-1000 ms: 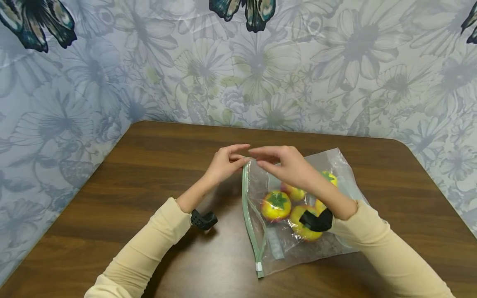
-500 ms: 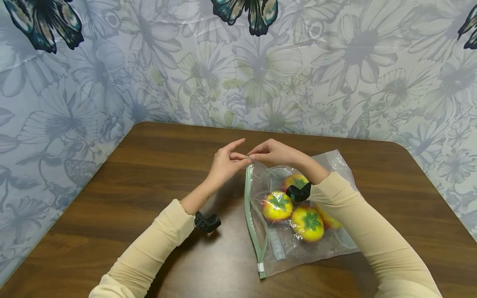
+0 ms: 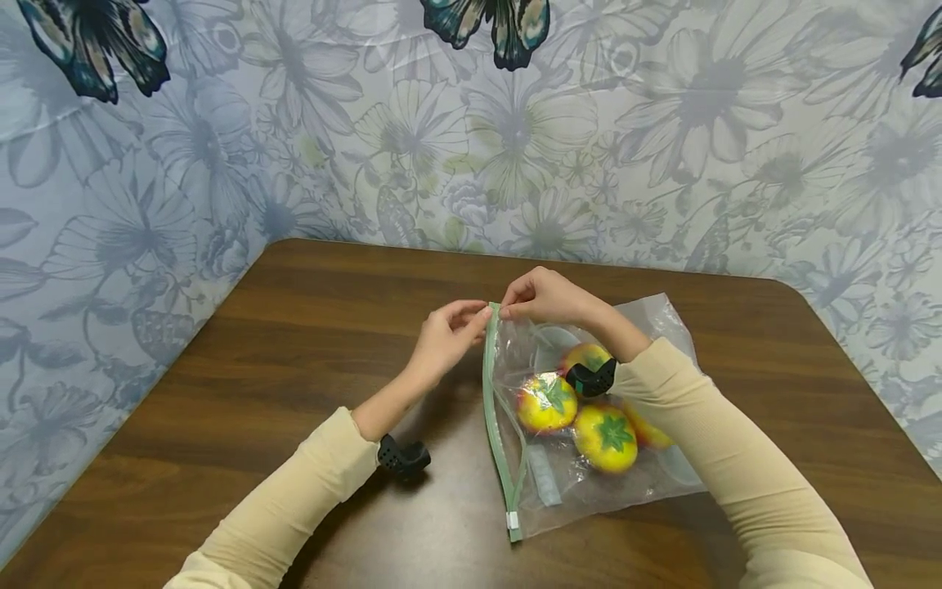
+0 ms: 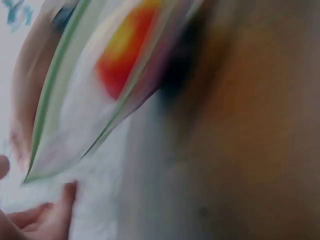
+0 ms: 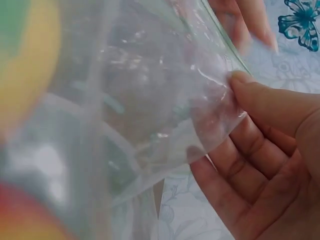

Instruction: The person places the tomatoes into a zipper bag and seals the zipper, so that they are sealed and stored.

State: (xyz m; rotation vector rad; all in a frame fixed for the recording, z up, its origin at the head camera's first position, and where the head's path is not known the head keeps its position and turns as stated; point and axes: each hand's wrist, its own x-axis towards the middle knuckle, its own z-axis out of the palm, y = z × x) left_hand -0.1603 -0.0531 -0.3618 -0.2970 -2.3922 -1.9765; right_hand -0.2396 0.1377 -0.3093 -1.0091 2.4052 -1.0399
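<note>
A clear zip bag [image 3: 530,352] with a green zip edge lies on the table. Inside it are several round yellow-and-red fruits [image 3: 606,438] with green leaf tops. At the bag's far corner my right hand [image 3: 552,296] pinches the plastic. The right wrist view shows that thumb in front of the film and the fingers behind it. My left hand [image 3: 445,339] is at the same corner, just left of the zip. In the left wrist view, its thumb and fingers [image 4: 62,212] stand apart near the corner. A white slider [image 3: 513,521] sits at the zip's near end.
The brown wooden table [image 3: 331,327] reaches back to a wall with a flower pattern [image 3: 508,147] and butterfly shapes. A black wrist device [image 3: 402,456] hangs under the left cuff, another [image 3: 591,379] under the right, over the fruits.
My right hand has come from above the bag to its far corner and taken hold there. The left forefinger, raised half a second ago, is now lower, and the left hand has loosened beside the corner.
</note>
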